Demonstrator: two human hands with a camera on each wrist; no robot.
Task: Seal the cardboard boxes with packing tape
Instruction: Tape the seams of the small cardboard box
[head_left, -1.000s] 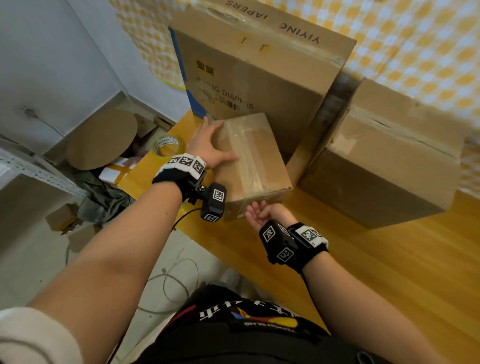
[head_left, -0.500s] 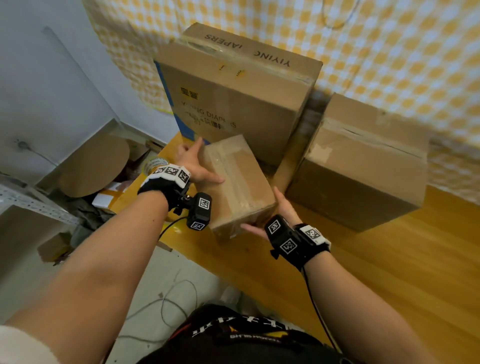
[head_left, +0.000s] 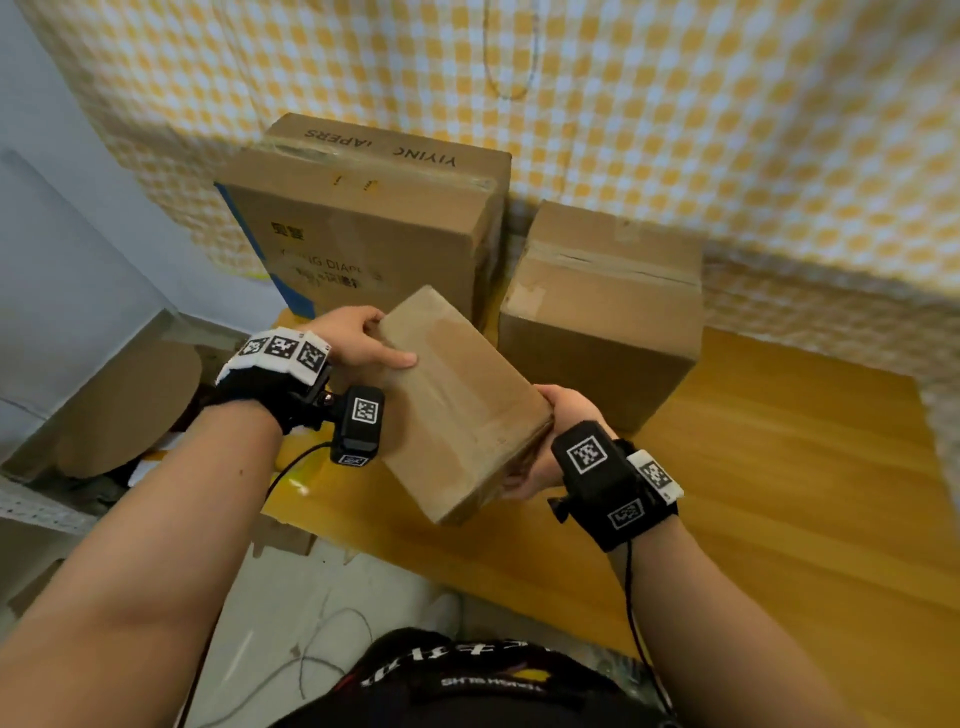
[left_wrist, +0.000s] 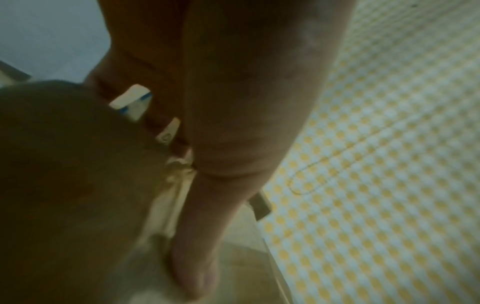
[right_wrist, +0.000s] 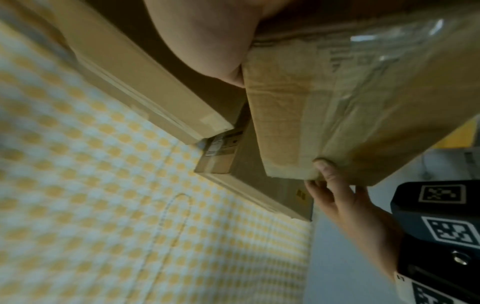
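Note:
A small cardboard box (head_left: 457, 400) with clear tape along its top is held tilted above the table's left end, between both hands. My left hand (head_left: 358, 338) grips its far left corner, thumb lying on the top face and fingers round the side. My right hand (head_left: 561, 415) grips the near right corner from the side and below. In the right wrist view the taped small box (right_wrist: 350, 102) fills the upper right, with the left hand (right_wrist: 345, 197) at its far corner. No tape roll shows.
A tall printed diaper box (head_left: 363, 228) and a medium brown box (head_left: 602, 312) stand against the checked yellow wall, just behind the held box. The wooden table (head_left: 779, 493) stretches to the right. Cardboard scraps and cables lie on the floor at left.
The small box has come up off the table and tilted. My right hand went from the near edge to gripping the right corner; the left hand stayed on the far left corner.

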